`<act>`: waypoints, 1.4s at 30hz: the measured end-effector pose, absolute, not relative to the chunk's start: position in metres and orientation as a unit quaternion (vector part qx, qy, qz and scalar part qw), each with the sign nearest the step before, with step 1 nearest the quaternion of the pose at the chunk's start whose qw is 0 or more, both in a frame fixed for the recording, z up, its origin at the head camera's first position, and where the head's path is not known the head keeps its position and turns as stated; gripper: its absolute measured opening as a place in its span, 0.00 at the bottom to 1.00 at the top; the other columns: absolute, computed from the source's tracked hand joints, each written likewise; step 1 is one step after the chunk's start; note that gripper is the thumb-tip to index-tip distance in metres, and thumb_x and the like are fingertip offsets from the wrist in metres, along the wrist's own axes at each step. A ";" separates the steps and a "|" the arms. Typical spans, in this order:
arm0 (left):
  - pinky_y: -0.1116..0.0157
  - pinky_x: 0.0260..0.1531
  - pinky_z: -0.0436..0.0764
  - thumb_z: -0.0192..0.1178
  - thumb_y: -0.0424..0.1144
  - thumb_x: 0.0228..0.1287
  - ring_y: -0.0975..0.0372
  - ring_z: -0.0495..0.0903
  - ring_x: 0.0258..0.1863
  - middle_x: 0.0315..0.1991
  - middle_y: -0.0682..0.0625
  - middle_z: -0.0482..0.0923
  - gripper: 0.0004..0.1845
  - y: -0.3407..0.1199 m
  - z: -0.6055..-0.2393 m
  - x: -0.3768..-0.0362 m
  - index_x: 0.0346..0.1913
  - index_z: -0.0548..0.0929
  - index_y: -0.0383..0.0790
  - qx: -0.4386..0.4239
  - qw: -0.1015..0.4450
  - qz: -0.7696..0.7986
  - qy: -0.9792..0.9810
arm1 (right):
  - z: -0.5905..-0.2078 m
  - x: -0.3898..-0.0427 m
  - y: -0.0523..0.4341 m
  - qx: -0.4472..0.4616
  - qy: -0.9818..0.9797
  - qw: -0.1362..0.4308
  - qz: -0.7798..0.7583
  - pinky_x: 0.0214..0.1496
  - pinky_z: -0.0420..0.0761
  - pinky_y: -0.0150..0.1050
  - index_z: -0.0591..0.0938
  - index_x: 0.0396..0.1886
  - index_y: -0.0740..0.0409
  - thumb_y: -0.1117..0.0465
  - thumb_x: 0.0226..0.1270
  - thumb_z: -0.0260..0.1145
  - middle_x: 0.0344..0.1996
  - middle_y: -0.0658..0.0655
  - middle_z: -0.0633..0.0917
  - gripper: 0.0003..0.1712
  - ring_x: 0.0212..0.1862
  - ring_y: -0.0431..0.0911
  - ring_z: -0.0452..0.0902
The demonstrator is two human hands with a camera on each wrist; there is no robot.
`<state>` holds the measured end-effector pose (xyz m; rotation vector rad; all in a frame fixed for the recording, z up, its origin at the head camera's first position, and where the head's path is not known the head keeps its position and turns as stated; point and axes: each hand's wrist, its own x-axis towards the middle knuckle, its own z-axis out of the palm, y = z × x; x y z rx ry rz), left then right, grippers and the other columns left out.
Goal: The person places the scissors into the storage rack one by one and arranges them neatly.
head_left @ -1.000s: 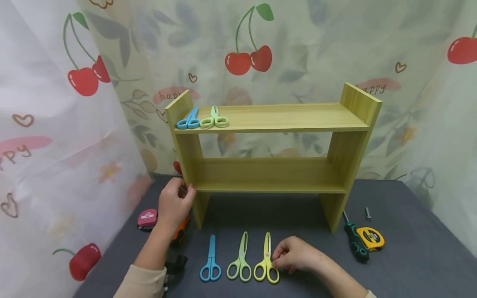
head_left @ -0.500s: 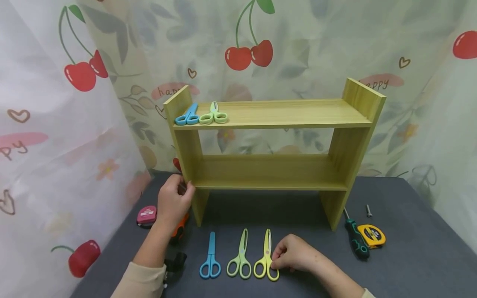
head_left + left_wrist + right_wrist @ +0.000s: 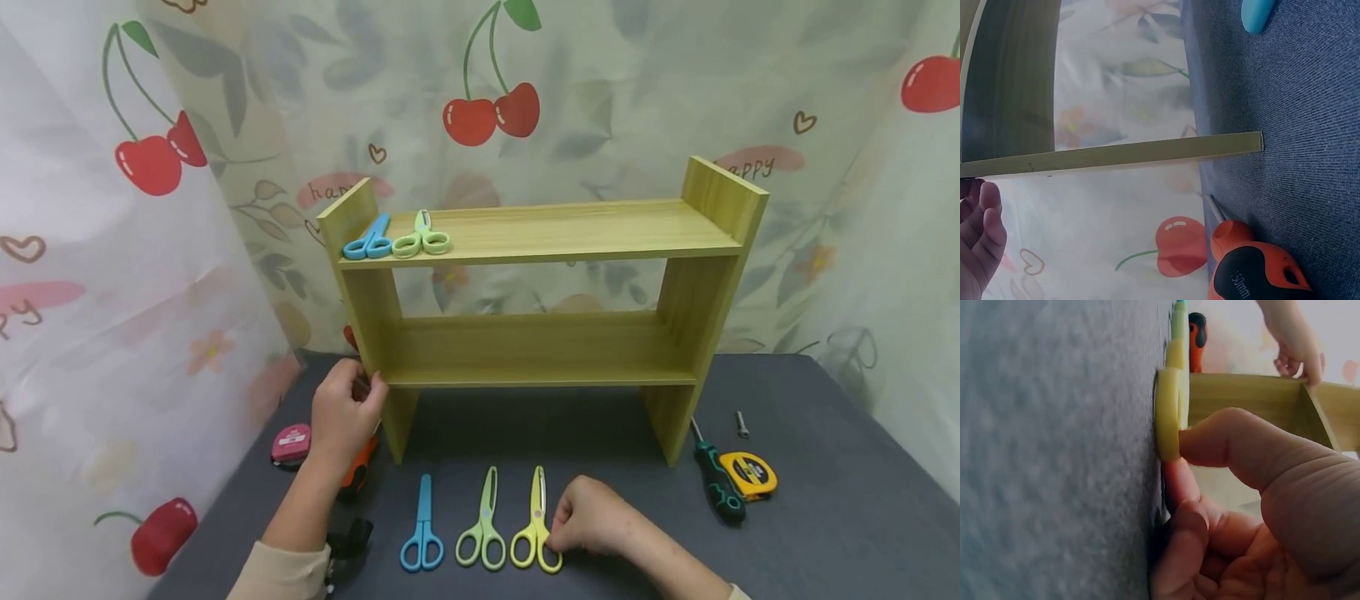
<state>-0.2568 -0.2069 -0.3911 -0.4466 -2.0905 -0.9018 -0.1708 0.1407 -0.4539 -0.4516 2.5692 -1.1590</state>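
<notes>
A wooden two-tier shelf point(image 3: 540, 350) stands on the dark table. My left hand point(image 3: 341, 412) holds its left side panel near the lower board, thumb at the front edge and fingers curled on the outer side. My right hand point(image 3: 596, 517) pinches the right handle loop of yellow scissors point(image 3: 536, 521); up close in the right wrist view the thumb presses on the yellow loop point(image 3: 1168, 415) with a finger under it. Light green scissors point(image 3: 485, 510) and blue scissors point(image 3: 424, 500) lie to their left, tips toward the shelf. More blue scissors point(image 3: 377, 232) and green scissors point(image 3: 422, 229) rest on the top board's left end.
Left of the shelf lie a pink tape measure point(image 3: 291, 443) and an orange-and-black handled screwdriver point(image 3: 1254, 265). To the right are a green-and-black screwdriver point(image 3: 718, 483), a yellow tape measure point(image 3: 750, 475) and a bolt point(image 3: 742, 424). A cherry-print curtain point(image 3: 600, 75) hangs behind.
The head view has shifted slightly. My right hand's fingers have drawn in a little at the yellow loop; the left hand stays on the panel, and the scissors have not visibly moved.
</notes>
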 end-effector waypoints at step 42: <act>0.66 0.25 0.77 0.63 0.32 0.65 0.59 0.74 0.25 0.29 0.47 0.74 0.04 -0.207 -0.392 -0.257 0.36 0.78 0.37 -0.176 0.393 -0.354 -0.830 | -0.318 -0.111 0.205 -0.163 0.894 0.036 -0.416 0.27 0.74 0.34 0.83 0.28 0.54 0.68 0.50 0.68 0.20 0.46 0.81 0.05 0.24 0.39 0.75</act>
